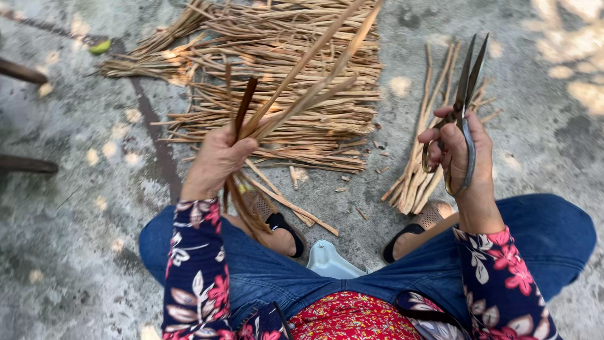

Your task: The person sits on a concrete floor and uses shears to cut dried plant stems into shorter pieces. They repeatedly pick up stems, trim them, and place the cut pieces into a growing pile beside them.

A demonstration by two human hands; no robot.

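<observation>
- While you sit low over the rough grey concrete floor (75,252), your knees in blue denim trousers (270,277) spread apart, and the rim of a pale blue plastic stool (330,261) shows between them.
- Your sleeves of dark floral fabric (195,271) run up to both wrists, and your feet rest in black and tan woven sandals (277,220) just ahead of the stool.
- Your left hand (217,157) is closed tight around a small bunch of long tan and brown dried strips (296,88), which fan up and away from your fist and trail down towards your knee.
- Your right hand (459,145) grips a pair of dark metal scissors (465,94) through the loops, blades pointing up and nearly together, well apart from the bunch.
- Just beyond your right foot lies a loose bundle of short pale trimmed sticks (418,164) on the floor.
- Farther off, behind the held bunch, a wide heap of dried reed strips (283,38) lies spread in layers.
- At the far left edge sits a small green fruit (99,46).
</observation>
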